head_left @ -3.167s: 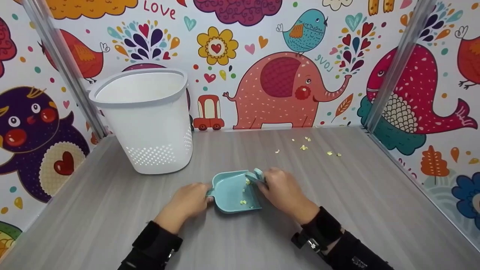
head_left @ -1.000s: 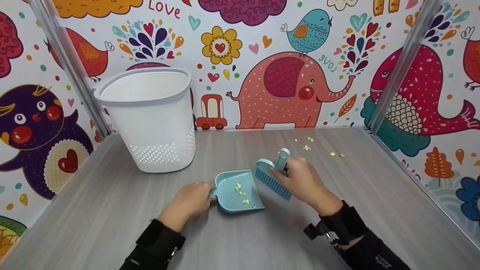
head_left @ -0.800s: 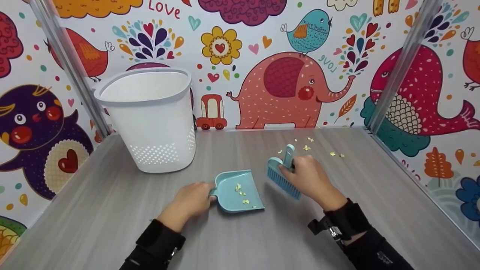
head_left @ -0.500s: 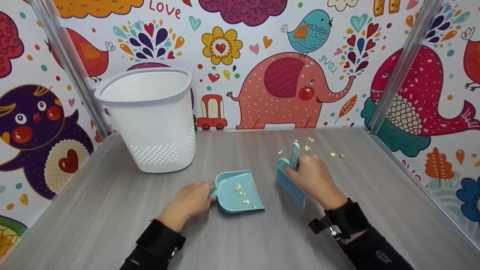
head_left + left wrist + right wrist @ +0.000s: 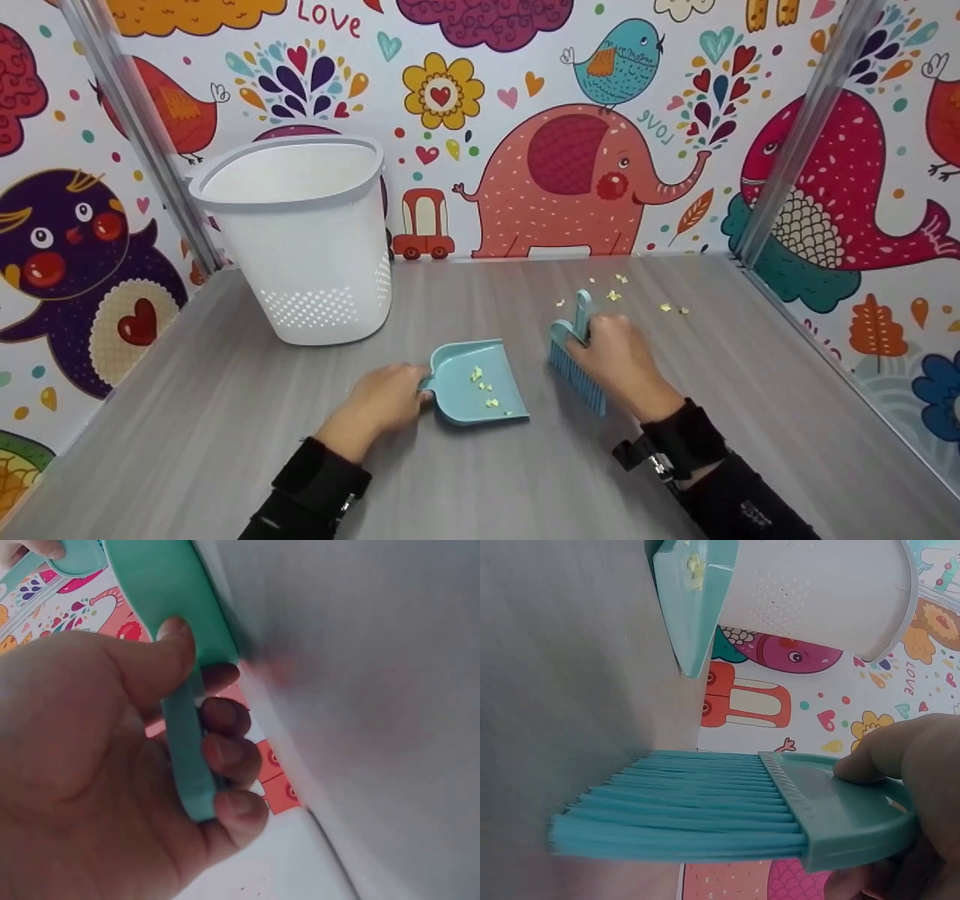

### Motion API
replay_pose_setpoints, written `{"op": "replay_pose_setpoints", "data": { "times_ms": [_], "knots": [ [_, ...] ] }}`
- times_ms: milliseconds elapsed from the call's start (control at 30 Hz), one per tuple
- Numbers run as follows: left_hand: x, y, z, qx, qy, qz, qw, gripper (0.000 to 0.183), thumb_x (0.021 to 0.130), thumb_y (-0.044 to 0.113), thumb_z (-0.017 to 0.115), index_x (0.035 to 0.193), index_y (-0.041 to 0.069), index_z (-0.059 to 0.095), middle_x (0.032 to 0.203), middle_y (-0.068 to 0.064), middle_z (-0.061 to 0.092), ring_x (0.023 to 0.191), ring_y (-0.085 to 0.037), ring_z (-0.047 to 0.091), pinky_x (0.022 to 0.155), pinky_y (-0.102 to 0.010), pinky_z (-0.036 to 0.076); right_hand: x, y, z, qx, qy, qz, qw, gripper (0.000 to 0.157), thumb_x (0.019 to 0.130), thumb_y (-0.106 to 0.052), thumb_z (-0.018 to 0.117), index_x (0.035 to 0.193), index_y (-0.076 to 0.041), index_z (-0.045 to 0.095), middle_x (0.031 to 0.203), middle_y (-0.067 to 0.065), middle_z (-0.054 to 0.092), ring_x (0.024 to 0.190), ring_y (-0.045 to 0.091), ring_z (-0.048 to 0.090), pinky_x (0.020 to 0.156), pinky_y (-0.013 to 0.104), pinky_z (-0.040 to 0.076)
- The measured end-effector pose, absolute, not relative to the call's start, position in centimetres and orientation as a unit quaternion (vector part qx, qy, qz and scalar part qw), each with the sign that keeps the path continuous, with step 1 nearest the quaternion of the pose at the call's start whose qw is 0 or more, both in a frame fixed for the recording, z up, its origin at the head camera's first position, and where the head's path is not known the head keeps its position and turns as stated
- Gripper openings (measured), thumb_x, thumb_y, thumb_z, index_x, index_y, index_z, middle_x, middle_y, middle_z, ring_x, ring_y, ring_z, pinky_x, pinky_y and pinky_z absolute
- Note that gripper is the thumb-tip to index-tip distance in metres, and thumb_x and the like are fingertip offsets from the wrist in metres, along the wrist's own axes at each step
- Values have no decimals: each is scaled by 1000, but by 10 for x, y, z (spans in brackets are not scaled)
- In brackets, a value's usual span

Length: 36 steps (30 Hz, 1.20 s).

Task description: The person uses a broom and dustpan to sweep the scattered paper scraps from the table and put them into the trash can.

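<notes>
My left hand [image 5: 382, 401] grips the handle of a light-blue dustpan [image 5: 465, 356], which lies on the table with its lip facing right. Its handle [image 5: 187, 750] runs across my curled fingers in the left wrist view. Several yellow scraps [image 5: 486, 387] sit in the pan. To the right of the lip, my right hand [image 5: 622, 360] holds a matching hand brush [image 5: 577, 375], bristles down and apart from the pan. Thumb and fingers clasp the brush's upper part in the right wrist view, where the long blue bristles [image 5: 75, 555] cannot be followed fully; there the bristles [image 5: 682, 806] point toward the table.
A tall white basket [image 5: 315, 255] with a perforated lower wall stands at the back left. More yellow scraps [image 5: 613, 295] lie scattered on the grey table [image 5: 465, 487] toward the back right. Patterned panels [image 5: 555, 180] with metal posts enclose the back and sides.
The brush has moved from over the pan's lip to the right, lifted, and lowered beside it, drifting slightly left lately. The scraps in the pan lie farther in. The left hand has barely moved.
</notes>
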<state>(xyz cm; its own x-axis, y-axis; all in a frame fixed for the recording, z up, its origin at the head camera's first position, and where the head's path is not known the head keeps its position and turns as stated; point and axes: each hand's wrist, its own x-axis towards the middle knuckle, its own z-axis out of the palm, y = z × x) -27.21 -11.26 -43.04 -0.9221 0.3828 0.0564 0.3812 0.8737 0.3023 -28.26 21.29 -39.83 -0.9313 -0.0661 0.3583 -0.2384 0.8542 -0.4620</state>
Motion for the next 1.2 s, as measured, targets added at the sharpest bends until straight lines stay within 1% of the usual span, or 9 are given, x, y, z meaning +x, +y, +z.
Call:
{"op": "replay_pose_setpoints", "data": {
  "times_ms": [200, 267, 433, 500, 533, 667, 867, 1033, 1200],
  "knots": [
    [-273, -114, -429, 204, 962, 179, 22, 9, 100, 12, 73, 97, 7, 66, 88, -7, 62, 89, -27, 62, 86, -54, 53, -282, 210, -400, 77, -950, 255, 162, 38, 93, -13, 80, 68, -9, 52, 60, -2, 43, 53, 15, 52, 52, 29, 45],
    [-273, -115, -429, 201, 961, 188, 35, 9, 100, 12, 73, 105, 4, 70, 92, -7, 63, 91, -26, 59, 89, -54, 53, -282, 210, -401, 81, -950, 246, 172, 38, 92, -14, 81, 67, -9, 52, 60, -2, 42, 52, 15, 50, 50, 29, 43],
    [-274, -117, -427, 188, 960, 199, 52, 33, 102, 14, 72, 132, 0, 69, 117, -13, 70, 112, -31, 65, 104, -56, 50, -282, 208, -402, 90, -949, 240, 186, 40, 91, -15, 83, 66, -10, 52, 59, -4, 40, 51, 13, 46, 48, 29, 39],
    [-274, -118, -425, 188, 960, 202, 52, 36, 102, 14, 72, 134, 0, 68, 120, -15, 71, 116, -32, 65, 106, -56, 50, -282, 207, -402, 92, -948, 245, 184, 42, 91, -15, 83, 65, -11, 50, 59, -4, 39, 51, 13, 46, 48, 28, 39],
    [-274, -118, -425, 189, 959, 204, 51, 36, 102, 14, 72, 134, 0, 68, 120, -14, 71, 117, -32, 65, 106, -56, 49, -282, 207, -403, 95, -947, 244, 187, 43, 90, -14, 83, 65, -11, 49, 59, -4, 38, 51, 13, 45, 49, 29, 39],
    [-275, -121, -424, 199, 956, 209, 46, 31, 102, 14, 72, 129, 1, 70, 106, -8, 67, 104, -26, 61, 100, -55, 51, -283, 208, -403, 103, -944, 242, 199, 47, 89, -11, 83, 64, -13, 44, 60, -5, 36, 52, 12, 43, 49, 29, 38],
    [-276, -125, -415, 208, 955, 206, 35, 17, 101, 12, 71, 117, 4, 72, 91, -4, 61, 94, -24, 57, 91, -53, 51, -283, 210, -402, 99, -945, 241, 200, 44, 89, -11, 83, 64, -12, 47, 60, -4, 39, 52, 13, 45, 49, 29, 39],
    [-274, -134, -404, 203, 956, 208, 20, 19, 101, 12, 72, 119, 4, 72, 100, -6, 68, 100, -25, 62, 95, -54, 53, -283, 210, -402, 99, -945, 245, 195, 41, 90, -13, 83, 66, -11, 49, 60, -3, 41, 53, 13, 47, 50, 30, 40],
    [-274, -146, -393, 217, 951, 217, 20, 7, 103, 14, 71, 103, 7, 70, 92, -4, 64, 88, -21, 58, 83, -48, 53, -284, 210, -403, 93, -946, 248, 188, 42, 90, -14, 83, 66, -11, 49, 61, -3, 40, 53, 14, 46, 50, 30, 39]
  ]
}}
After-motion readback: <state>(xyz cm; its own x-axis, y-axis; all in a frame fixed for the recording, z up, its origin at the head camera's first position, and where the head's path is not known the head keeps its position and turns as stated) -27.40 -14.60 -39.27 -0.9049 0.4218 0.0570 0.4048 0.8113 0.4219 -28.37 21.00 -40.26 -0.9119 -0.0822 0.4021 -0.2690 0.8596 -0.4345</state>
